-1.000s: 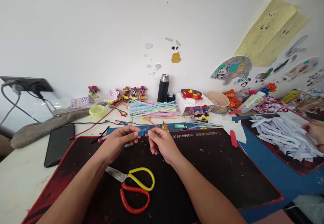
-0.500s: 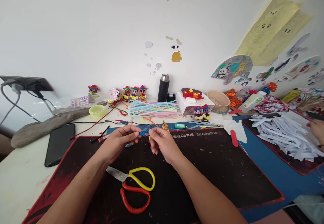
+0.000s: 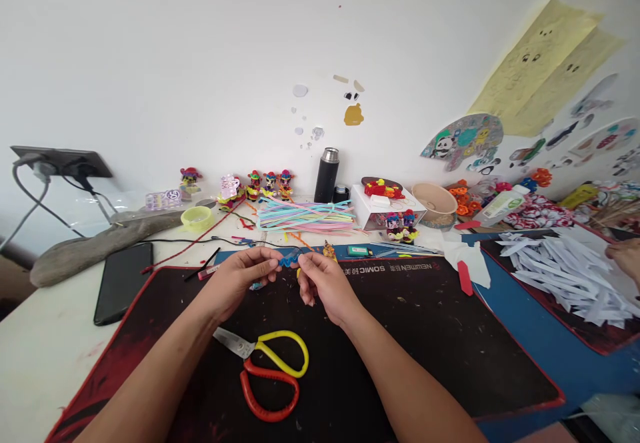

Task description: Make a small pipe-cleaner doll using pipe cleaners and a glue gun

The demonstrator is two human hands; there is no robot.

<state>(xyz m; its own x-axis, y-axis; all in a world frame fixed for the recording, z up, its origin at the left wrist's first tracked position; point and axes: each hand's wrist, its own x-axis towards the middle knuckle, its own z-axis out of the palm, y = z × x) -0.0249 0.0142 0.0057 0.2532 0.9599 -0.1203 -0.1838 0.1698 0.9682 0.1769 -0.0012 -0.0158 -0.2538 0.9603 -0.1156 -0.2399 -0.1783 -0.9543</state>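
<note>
My left hand [image 3: 239, 279] and my right hand [image 3: 326, 285] meet above the far part of a black desk mat [image 3: 450, 343]. Both pinch a short twisted blue pipe cleaner [image 3: 289, 260] held between their fingertips. Fingers of each hand are closed on it. A bit of yellow shows under my right thumb. Scissors [image 3: 267, 369] with one yellow and one red handle lie on the mat just below my hands, blades pointing left.
A bundle of pastel pipe cleaners [image 3: 305, 216], small figurines [image 3: 269, 185], a black flask [image 3: 325, 175] and a white box [image 3: 383, 208] stand behind. A phone [image 3: 124, 281] lies left. At right another person's hand [image 3: 625, 255] touches white paper strips [image 3: 565, 269].
The view has shifted slightly; my hands keep working the blue pipe cleaner in nearly the same spot. The other person's hand has moved a little at the right edge.
</note>
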